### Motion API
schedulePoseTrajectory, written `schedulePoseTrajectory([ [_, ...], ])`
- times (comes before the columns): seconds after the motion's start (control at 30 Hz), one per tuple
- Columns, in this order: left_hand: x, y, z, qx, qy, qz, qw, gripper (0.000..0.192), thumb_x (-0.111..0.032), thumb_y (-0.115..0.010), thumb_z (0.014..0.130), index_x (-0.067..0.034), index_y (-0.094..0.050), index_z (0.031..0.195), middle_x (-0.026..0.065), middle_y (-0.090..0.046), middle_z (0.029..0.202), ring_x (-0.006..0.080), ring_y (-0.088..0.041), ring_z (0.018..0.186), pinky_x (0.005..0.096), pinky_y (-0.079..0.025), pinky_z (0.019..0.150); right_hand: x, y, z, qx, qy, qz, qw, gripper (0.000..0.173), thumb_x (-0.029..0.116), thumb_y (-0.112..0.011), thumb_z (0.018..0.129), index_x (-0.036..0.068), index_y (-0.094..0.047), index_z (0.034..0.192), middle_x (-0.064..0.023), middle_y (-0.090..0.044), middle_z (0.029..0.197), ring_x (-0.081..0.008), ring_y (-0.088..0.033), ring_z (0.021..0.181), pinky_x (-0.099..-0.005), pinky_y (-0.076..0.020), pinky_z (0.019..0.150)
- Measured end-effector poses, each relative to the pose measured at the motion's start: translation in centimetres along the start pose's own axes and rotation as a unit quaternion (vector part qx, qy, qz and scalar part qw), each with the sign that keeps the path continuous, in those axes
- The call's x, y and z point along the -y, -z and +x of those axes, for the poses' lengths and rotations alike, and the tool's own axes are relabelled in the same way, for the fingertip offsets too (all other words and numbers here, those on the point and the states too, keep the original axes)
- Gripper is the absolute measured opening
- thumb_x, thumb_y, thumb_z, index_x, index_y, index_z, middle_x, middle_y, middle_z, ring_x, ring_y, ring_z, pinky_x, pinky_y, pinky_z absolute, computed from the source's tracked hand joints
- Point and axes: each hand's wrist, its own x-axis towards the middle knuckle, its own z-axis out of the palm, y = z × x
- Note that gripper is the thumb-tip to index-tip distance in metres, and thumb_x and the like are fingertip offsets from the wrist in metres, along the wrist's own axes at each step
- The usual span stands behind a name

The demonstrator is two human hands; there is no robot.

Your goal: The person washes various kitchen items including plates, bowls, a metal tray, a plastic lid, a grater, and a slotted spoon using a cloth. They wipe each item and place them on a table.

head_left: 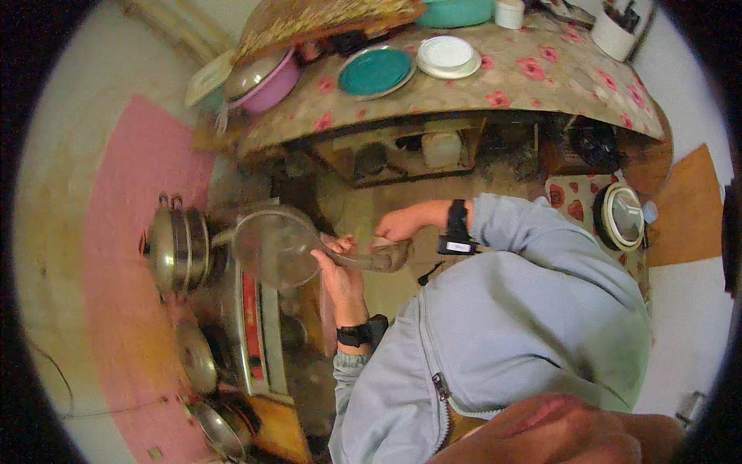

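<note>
My left hand (343, 278) grips a curved greyish handle-like part (362, 263) between thumb and fingers. Beside it is a round, dull grey vessel (277, 248) with a thin rim, which seems joined to that part; its exact kind is unclear. My right hand (397, 223) is closed just above the curved part's far end, where blur hides what its fingers hold. Left of the round vessel stands a stacked metal steamer pot (177, 249) with a dark lid knob. Both wrists wear black bands.
A stove with a red strip (251, 319) lies below the vessel, with metal pans (197, 356) nearby. A flower-print table (510, 87) at the back holds a teal-topped round dish (375, 72), white plates (446, 55) and a pink basin (269, 87). At right sits a lidded round pot (621, 216).
</note>
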Motion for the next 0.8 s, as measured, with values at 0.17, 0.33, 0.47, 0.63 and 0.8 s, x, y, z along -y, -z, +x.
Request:
schedulePoseTrajectory([
  [0.17,-0.8,-4.4,-1.3,0.061,0.145,0.079,0.984,0.049,-0.050,-0.037,0.096,-0.006,-0.047,0.077,0.0063,-0.046,0.068,0.0210,-0.047,0.073,0.0384,-0.043,0.079,-1.3,1.0,-14.0,-0.217,-0.193,0.048,0.956,0.024,0.022,-0.051,0.085,0.000,-0.061,0.087,-0.0139,-0.061,0.075,-0.0191,-0.055,0.067,-0.0378,-0.0450,0.061],
  [0.33,-0.8,-8.3,-1.2,0.114,0.221,0.276,0.928,0.050,-0.048,-0.042,0.096,-0.003,-0.050,0.076,0.0082,-0.049,0.059,0.0202,-0.048,0.053,0.0326,-0.042,0.053,-5.4,-1.9,-27.6,-0.527,-0.227,0.286,0.767,0.022,0.015,-0.052,0.088,0.005,-0.063,0.105,-0.0012,-0.064,0.093,-0.0115,-0.057,0.082,-0.0274,-0.0471,0.072],
  [0.47,1.4,-12.1,1.6,0.228,0.287,0.352,0.861,0.045,-0.046,-0.048,0.094,-0.004,-0.054,0.078,0.0065,-0.051,0.056,0.0177,-0.051,0.049,0.0294,-0.041,0.048,-8.7,-4.7,-34.8,-0.595,-0.159,0.420,0.666,0.027,0.016,-0.054,0.090,0.004,-0.058,0.114,-0.0028,-0.062,0.104,-0.0132,-0.058,0.091,-0.0267,-0.0469,0.079],
  [0.63,6.5,-16.0,4.5,0.356,0.376,0.351,0.780,0.039,-0.041,-0.055,0.091,-0.004,-0.055,0.079,0.0046,-0.051,0.057,0.0167,-0.050,0.049,0.0294,-0.043,0.048,-5.3,-8.4,-38.7,-0.689,-0.042,0.412,0.595,0.024,0.014,-0.051,0.090,0.004,-0.057,0.111,-0.0027,-0.059,0.103,-0.0129,-0.056,0.091,-0.0270,-0.0462,0.079],
  [0.8,11.0,-19.0,7.7,0.392,0.482,0.309,0.720,0.039,-0.042,-0.058,0.090,-0.006,-0.053,0.077,0.0038,-0.052,0.059,0.0164,-0.050,0.049,0.0297,-0.043,0.048,-2.1,-7.7,-40.1,-0.760,0.005,0.431,0.486,0.027,0.024,-0.046,0.093,0.006,-0.056,0.111,-0.0002,-0.056,0.104,-0.0118,-0.051,0.094,-0.0276,-0.0422,0.081],
])
